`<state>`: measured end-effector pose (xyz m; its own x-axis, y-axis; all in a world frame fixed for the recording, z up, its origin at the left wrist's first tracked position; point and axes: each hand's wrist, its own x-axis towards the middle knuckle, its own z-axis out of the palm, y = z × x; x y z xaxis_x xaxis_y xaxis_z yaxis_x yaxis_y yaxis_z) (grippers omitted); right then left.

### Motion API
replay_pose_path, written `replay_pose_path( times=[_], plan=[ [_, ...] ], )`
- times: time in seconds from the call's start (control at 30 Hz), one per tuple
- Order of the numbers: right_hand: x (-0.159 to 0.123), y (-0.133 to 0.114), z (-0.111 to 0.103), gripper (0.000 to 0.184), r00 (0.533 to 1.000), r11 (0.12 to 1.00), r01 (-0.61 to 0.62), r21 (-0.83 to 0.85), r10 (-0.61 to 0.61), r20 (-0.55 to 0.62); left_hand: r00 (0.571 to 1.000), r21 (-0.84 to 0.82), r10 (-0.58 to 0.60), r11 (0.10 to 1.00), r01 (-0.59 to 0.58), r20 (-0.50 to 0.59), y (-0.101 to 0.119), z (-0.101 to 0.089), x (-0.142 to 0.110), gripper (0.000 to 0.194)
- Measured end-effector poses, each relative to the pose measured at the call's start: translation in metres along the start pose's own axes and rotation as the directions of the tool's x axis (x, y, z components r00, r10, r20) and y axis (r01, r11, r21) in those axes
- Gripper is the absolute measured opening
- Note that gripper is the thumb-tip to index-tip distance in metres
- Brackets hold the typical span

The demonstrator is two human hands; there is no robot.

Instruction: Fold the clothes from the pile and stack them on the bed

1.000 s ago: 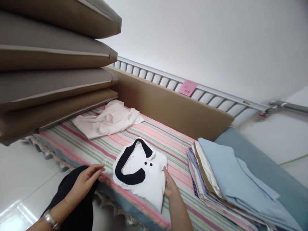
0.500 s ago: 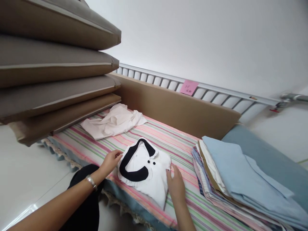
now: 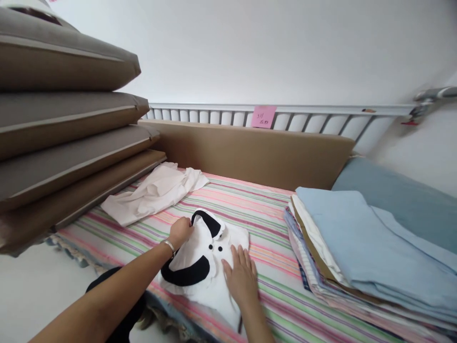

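Note:
A white shirt with a black collar and black buttons lies folded on the striped cloth. My left hand, with a silver bracelet at the wrist, is closed on the shirt's collar at its upper left side; the fingertips are partly hidden. Over the shirt's right part, my right hand lies flat with its fingers spread, palm down. Part of the collar is covered by my left hand and forearm.
To the right stands a stack of folded clothes topped by light blue ones. A crumpled pale garment lies at the back left. Thick grey-brown cushions are piled at left. Behind, a brown board leans before a white radiator.
My left hand has moved from the shirt's left edge onto its collar and closed there. My right hand has gone from the right edge to lying flat on the shirt. The view has tilted.

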<state>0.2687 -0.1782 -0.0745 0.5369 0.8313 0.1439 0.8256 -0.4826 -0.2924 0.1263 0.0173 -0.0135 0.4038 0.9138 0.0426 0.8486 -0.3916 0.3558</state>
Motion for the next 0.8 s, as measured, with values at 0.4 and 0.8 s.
replay_pose_path(
  times=[0.4,0.8],
  plan=[
    [0.002,0.003,-0.008,0.055,1.000,0.997,-0.010,0.075,0.008,0.023,0.998,0.067,-0.069,0.995,0.069,-0.014,0.008,-0.001,0.002,0.025],
    [0.004,0.001,-0.014,0.053,0.999,0.996,-0.027,0.080,0.023,0.049,0.953,-0.063,0.265,0.959,-0.277,-0.150,0.040,-0.017,-0.024,0.017]
  ],
)
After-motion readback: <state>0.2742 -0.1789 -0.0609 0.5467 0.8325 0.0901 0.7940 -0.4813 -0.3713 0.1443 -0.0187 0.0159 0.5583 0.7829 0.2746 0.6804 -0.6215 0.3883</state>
